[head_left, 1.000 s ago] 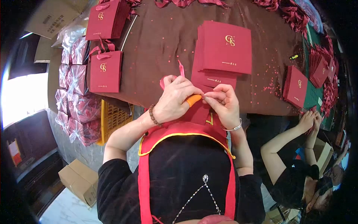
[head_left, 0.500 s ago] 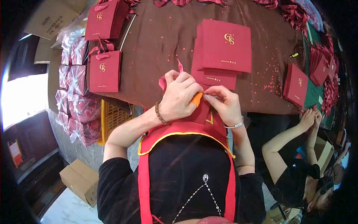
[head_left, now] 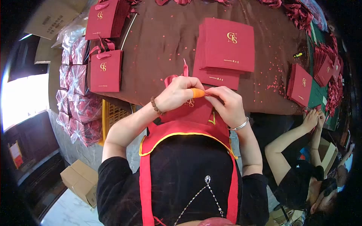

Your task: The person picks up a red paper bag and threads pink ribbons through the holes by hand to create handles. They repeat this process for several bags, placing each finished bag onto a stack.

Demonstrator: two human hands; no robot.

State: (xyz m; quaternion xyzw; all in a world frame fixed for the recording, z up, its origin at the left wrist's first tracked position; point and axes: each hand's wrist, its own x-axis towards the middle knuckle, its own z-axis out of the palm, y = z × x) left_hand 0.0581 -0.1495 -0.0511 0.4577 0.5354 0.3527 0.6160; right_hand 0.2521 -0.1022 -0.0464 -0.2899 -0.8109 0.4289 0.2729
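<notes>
A red paper bag with a gold logo (head_left: 188,111) lies at the table's front edge, against the red apron. Over its top edge my left hand (head_left: 178,95) is closed, an orange cover on one finger. My right hand (head_left: 227,105) pinches beside it, and the fingertips of both hands meet. What they pinch is too small to make out. A pink ribbon (head_left: 185,68) sticks up behind my left hand. Just beyond the hands lies a stack of flat red bags (head_left: 230,47).
More red bags stand at the left (head_left: 105,71) and lie at the right (head_left: 300,85) of the brown-covered table (head_left: 158,49). Wrapped bundles (head_left: 78,81) are piled left, above a cardboard box (head_left: 80,180). Another person's hands (head_left: 314,119) work at the right edge.
My left hand has turned and lifted slightly off the bag, showing its gold logo. The ribbon has shifted a little to the right. My right hand stays nearly in place.
</notes>
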